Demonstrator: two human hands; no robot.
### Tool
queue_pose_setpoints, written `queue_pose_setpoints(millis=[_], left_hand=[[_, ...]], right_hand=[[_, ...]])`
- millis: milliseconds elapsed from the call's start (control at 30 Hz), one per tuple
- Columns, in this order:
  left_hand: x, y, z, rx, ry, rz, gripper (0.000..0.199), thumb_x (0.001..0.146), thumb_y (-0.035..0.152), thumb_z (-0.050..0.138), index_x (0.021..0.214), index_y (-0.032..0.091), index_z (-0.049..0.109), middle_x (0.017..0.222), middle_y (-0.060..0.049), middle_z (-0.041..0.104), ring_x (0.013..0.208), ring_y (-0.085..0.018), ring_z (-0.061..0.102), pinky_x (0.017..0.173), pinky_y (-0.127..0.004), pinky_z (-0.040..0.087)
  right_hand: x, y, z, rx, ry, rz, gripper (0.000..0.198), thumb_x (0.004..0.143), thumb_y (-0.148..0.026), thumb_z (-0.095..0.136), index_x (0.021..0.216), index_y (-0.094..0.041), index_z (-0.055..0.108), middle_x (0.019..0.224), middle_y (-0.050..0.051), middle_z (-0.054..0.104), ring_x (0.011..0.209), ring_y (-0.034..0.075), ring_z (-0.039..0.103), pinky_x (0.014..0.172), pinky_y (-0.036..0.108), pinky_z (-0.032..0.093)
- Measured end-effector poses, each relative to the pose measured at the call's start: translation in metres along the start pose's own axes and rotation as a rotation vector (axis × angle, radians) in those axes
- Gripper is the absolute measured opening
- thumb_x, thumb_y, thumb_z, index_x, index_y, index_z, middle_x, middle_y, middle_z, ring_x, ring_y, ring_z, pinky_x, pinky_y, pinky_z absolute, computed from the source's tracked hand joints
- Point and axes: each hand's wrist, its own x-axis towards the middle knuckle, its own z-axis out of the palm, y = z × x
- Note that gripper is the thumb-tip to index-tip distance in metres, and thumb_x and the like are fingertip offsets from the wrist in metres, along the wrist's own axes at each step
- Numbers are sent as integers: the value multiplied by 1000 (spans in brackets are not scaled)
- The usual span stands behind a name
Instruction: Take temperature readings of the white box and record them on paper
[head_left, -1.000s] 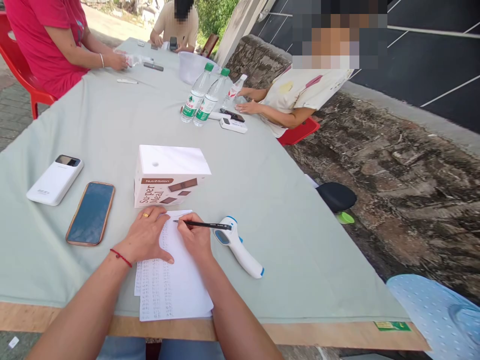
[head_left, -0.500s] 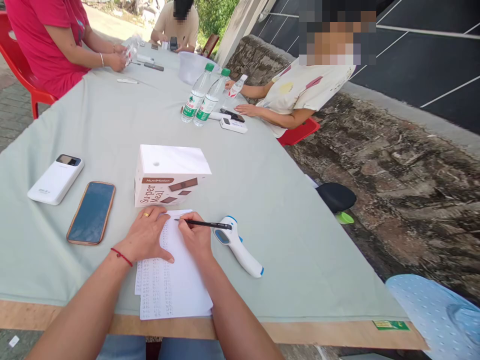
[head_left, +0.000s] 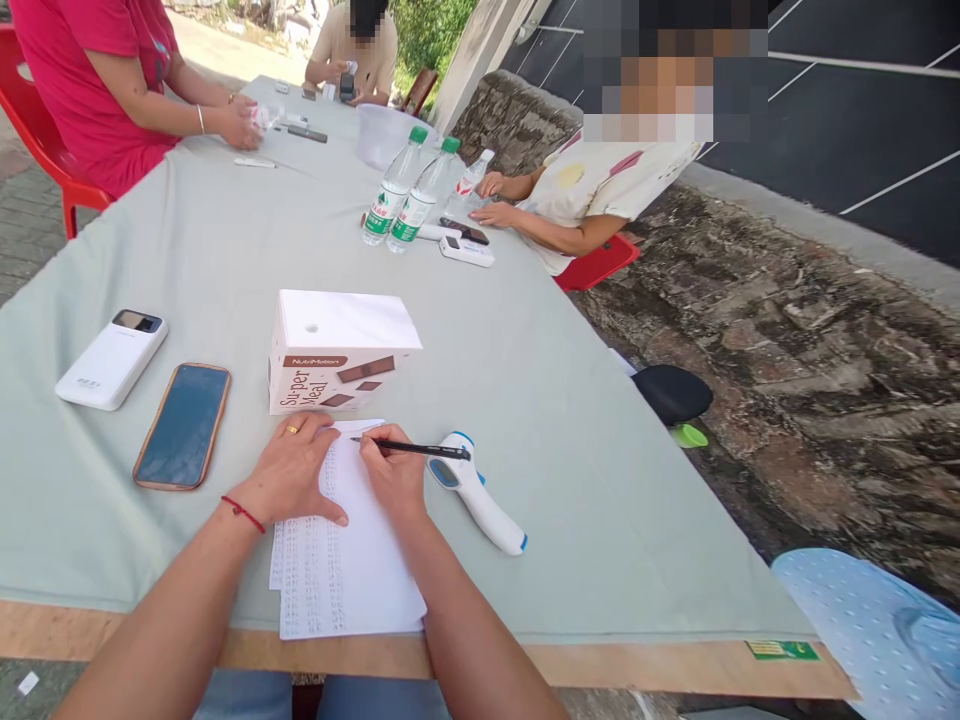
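Observation:
Sheets of white paper lie stacked in front of me, with columns of small handwriting on their left part. My left hand rests flat over the upper left of the sheets, thumb and fingers apart. In my right hand is a black pen, its tip at the top of the page beside a written column. A white and blue infrared thermometer lies just right of that hand, partly behind the pen's end. Beyond the paper stands a white box with brown print.
A white power bank and a phone lie to the left. Farther off stand two green-capped water bottles and a clear basin. Three people sit around the cloth-covered table; a blue stool is at right.
My right hand and the pen have shifted slightly to the right along the page. The person at right has moved a hand near the small bottle; my left hand stays put.

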Motion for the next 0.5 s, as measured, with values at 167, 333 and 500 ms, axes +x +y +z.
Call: queue_pose_setpoints(millis=[167, 333, 500], left_hand=[[-1, -1, 2, -2, 26, 24, 91, 45, 61, 84, 120, 19, 55, 132, -15, 51, 125, -38, 44, 105, -54, 35], [-1, -1, 1, -8, 15, 15, 92, 45, 61, 84, 120, 17, 55, 132, -16, 51, 126, -38, 43, 106, -54, 35], [0, -1, 1, -20, 11, 7, 91, 45, 60, 85, 119, 17, 55, 132, -16, 50, 127, -39, 42, 107, -55, 34]], right_hand=[[1, 1, 0, 5, 25, -11, 11, 63, -32, 56, 62, -21, 55, 58, -4, 53, 55, 13, 47, 52, 26, 39], [0, 0, 0, -31, -3, -12, 10, 63, -31, 55, 62, -21, 54, 56, -4, 52, 54, 12, 46, 51, 25, 38], [0, 0, 0, -40, -2, -5, 10, 63, -31, 55, 62, -21, 54, 55, -5, 51, 53, 12, 45, 51, 25, 37]])
